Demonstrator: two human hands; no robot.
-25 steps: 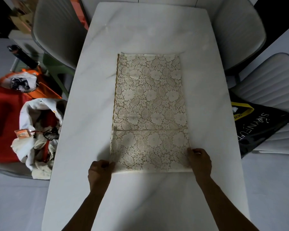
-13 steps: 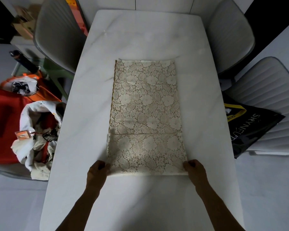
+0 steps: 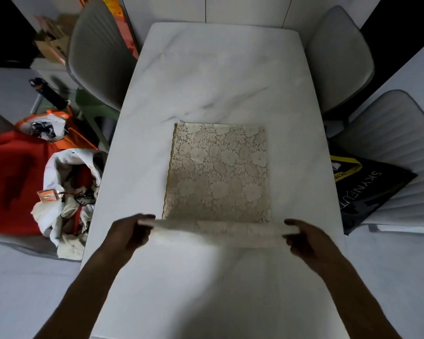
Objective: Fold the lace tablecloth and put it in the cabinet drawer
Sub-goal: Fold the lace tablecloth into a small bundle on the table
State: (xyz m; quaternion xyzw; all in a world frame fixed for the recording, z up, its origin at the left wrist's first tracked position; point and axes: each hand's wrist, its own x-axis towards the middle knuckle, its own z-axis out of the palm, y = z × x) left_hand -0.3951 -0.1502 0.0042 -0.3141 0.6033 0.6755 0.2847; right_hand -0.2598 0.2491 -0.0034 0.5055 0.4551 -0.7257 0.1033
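1. Black bag (image 3: pixel 372 189), on the chair (image 3: pixel 399 152) right of the table (image 3: pixel 218 69): grey print "SKYNFUT…", running vertically; end cut off by a fold.
2. Same bag, yellow-edged label (image 3: pixel 345 167): small text starts "SKYN…", rest too small to read.
3. Orange tag (image 3: pixel 45 195) in the cloth pile left of the table: print not legible.
4. No other readable text.
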